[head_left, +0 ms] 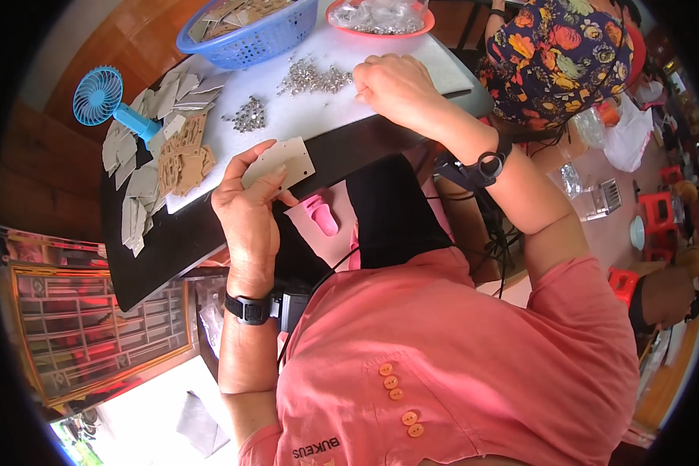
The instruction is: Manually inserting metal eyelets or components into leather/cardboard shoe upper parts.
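Held between the thumb and fingers of my left hand (245, 206) is a small pale card (293, 155) with a few dark dots or holes along its edges. The card is tilted in front of the table's near edge. My right hand (396, 87) has its fingers curled in a pinch at the right end of a loose pile of small shiny metal pieces (311, 78); whatever lies between the fingertips is hidden. A smaller heap of darker metal pieces (248, 115) lies on the white table surface (287, 124), between that pile and my left hand.
Stacks of grey cards (141, 182) and brown cards (185, 159) spread along the left side, beside a blue fan (99, 95). At the back stand a blue basket (260, 43) of cards and a red tray (380, 29) with bagged metal pieces. A person in a flowered top (555, 58) is at the right.
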A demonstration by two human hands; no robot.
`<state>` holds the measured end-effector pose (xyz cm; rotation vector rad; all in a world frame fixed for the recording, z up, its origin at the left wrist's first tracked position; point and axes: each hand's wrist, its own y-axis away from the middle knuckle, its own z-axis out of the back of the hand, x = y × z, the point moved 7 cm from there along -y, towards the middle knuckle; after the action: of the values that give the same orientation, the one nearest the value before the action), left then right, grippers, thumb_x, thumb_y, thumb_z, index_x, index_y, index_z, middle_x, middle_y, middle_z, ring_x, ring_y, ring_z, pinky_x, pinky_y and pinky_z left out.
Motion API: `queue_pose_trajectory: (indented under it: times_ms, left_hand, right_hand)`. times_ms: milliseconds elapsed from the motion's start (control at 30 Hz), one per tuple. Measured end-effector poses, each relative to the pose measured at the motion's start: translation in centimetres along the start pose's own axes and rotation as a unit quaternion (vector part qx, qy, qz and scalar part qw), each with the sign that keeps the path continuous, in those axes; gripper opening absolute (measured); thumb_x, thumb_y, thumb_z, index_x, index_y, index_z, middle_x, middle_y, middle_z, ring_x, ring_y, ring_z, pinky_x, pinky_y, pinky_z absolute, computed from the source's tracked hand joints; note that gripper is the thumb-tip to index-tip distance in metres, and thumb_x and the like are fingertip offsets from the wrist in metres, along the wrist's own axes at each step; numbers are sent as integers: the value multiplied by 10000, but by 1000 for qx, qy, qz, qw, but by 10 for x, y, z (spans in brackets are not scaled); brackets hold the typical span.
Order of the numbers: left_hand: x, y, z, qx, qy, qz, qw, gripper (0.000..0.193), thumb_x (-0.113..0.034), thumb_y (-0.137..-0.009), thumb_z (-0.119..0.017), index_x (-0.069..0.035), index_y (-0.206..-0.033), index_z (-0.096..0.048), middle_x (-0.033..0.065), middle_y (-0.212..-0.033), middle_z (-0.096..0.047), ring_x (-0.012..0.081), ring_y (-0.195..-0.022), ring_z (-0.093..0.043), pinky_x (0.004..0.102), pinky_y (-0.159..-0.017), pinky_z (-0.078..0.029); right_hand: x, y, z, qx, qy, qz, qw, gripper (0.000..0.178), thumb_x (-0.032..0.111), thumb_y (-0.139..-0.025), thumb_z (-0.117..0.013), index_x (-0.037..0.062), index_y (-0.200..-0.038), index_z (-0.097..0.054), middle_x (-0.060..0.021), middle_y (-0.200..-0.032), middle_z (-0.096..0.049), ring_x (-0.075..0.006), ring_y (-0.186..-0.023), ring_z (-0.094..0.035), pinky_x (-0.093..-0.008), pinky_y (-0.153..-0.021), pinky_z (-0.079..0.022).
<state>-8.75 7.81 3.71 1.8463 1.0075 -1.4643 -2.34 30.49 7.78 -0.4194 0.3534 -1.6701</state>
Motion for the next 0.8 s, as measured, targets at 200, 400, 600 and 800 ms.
queue_pose_trajectory:
  times_ms: [200, 400, 600, 800]
  left_hand:
    - [-2, 0, 0, -5, -11, -3, 1000, 323, 41, -855, -626, 58, -1176, -599, 126, -1089, -667, 172, -808, -649, 271, -567, -509]
    - [0, -2, 3, -10, 0, 9, 1000, 325, 49, -862, -617, 57, -1185, -593, 134, -1087, -667, 180, -807, -657, 278, -560, -513]
    - [-2, 0, 2, -3, 21, 29, 999, 315, 60, -871, -599, 57, -1186, -591, 140, -1077, -668, 186, -797, -656, 284, -563, -511]
    - [-5, -2, -5, -11, 34, 60, 998, 314, 61, -884, -574, 49, -1197, -588, 146, -1069, -664, 197, -814, -650, 296, -578, -498]
  right_hand:
    - [-3, -12, -5, 70, 2, -3, 998, 82, 134, -819, -632, 53, -803, -629, -110, -857, -656, -348, -855, -633, -483, -712, -474]
    - [4, -16, -7, 117, 9, 78, 990, 35, 79, -811, -594, 44, -807, -596, -119, -811, -627, -361, -800, -598, -476, -681, -428]
    - [4, -3, -1, 109, 2, 134, 985, 114, 84, -839, -557, 60, -930, -622, -111, -896, -640, -325, -899, -619, -457, -782, -441]
    - [9, 6, 4, 30, 40, 141, 989, 74, 86, -830, -603, 108, -901, -602, -54, -922, -608, -283, -918, -601, -422, -808, -424]
